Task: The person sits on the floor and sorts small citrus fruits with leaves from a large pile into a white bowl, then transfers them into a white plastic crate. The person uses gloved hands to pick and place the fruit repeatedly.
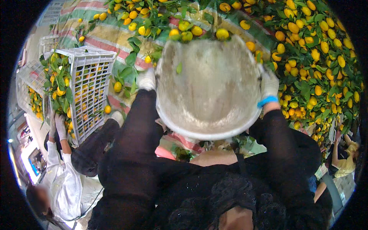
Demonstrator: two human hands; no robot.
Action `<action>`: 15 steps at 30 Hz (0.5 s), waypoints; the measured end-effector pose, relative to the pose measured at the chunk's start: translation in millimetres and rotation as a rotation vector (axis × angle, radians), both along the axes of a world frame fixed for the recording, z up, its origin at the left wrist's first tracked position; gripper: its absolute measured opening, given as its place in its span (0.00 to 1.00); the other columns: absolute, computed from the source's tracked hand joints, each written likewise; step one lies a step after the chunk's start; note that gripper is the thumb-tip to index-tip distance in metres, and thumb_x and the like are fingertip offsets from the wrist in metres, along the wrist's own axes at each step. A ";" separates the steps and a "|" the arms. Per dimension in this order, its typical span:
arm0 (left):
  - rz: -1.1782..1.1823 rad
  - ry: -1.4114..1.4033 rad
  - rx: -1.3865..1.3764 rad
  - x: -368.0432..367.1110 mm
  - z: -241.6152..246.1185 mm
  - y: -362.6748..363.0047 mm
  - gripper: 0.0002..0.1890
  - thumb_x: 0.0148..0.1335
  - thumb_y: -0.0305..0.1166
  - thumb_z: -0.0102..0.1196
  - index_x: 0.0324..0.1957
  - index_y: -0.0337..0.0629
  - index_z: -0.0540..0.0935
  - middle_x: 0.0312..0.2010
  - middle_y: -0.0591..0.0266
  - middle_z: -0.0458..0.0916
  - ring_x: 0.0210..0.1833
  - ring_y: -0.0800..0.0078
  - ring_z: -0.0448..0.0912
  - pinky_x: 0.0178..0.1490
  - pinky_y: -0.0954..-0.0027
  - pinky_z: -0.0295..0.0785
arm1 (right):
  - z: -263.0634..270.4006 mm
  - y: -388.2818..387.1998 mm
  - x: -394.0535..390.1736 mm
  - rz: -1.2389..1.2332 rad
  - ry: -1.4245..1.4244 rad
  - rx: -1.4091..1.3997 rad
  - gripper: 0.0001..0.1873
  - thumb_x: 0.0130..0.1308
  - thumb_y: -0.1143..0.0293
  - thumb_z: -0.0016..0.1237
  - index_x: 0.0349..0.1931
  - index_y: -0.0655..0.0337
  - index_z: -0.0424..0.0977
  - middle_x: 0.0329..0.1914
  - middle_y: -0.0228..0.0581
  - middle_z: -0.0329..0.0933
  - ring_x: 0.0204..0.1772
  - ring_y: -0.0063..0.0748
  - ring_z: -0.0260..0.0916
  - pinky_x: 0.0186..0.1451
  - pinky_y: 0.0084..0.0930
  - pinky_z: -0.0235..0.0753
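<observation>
A scuffed pale plastic tub [211,86] is held up in front of me, tilted, with a single green leaf [179,68] inside it. Gloved in white, my left hand [146,80] grips its left side. On the opposite side my right hand [269,82], also in a white glove with a blue band at the wrist, grips the rim; the fingers of both hands are partly blurred or hidden. Several yellow-orange citrus fruits [187,36] with leaves lie just beyond the far rim on a striped tarp [115,37].
A large heap of leafy citrus [316,66] covers the right side. At left stands a white plastic crate [92,83] of fruit, with a co-worker's gloved hands [59,126] beside it. More crates [36,76] are farther left. Another person [345,158] is at the far right.
</observation>
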State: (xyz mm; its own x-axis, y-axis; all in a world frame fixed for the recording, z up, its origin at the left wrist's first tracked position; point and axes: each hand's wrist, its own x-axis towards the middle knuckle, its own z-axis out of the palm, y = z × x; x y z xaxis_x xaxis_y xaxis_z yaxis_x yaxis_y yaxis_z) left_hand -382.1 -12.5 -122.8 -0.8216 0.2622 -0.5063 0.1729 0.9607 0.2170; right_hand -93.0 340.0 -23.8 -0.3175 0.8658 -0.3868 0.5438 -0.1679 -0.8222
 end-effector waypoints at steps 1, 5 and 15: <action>-0.297 0.054 -0.127 -17.6 26.2 35.9 0.14 0.54 0.44 0.56 0.34 0.44 0.81 0.34 0.48 0.83 0.39 0.51 0.81 0.43 0.54 0.73 | -9.8 33.5 -6.2 0.068 -0.059 0.068 0.24 0.65 0.59 0.52 0.56 0.66 0.74 0.50 0.46 0.80 0.49 0.32 0.75 0.55 0.25 0.71; 0.295 -0.072 0.625 -91.5 86.9 80.3 0.16 0.62 0.44 0.49 0.39 0.43 0.80 0.30 0.56 0.83 0.31 0.62 0.80 0.35 0.61 0.72 | 56.0 63.2 -100.4 0.058 0.288 0.214 0.28 0.66 0.50 0.50 0.59 0.59 0.72 0.50 0.37 0.78 0.45 0.27 0.74 0.50 0.23 0.72; 0.629 -0.382 0.842 -24.3 86.4 86.2 0.13 0.61 0.47 0.52 0.32 0.50 0.78 0.19 0.71 0.71 0.16 0.79 0.65 0.21 0.73 0.61 | 30.7 51.8 -30.0 -0.074 0.313 0.005 0.27 0.66 0.57 0.53 0.61 0.63 0.70 0.45 0.33 0.77 0.38 0.23 0.68 0.41 0.22 0.71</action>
State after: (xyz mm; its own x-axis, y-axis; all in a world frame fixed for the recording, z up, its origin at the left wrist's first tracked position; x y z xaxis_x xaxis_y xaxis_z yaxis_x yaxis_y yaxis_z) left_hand -406.4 73.7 -36.4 -0.7568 0.2329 -0.6108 -0.5094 0.3755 0.7743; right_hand -123.0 391.8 6.9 -0.3566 0.8927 -0.2755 0.2507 -0.1927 -0.9487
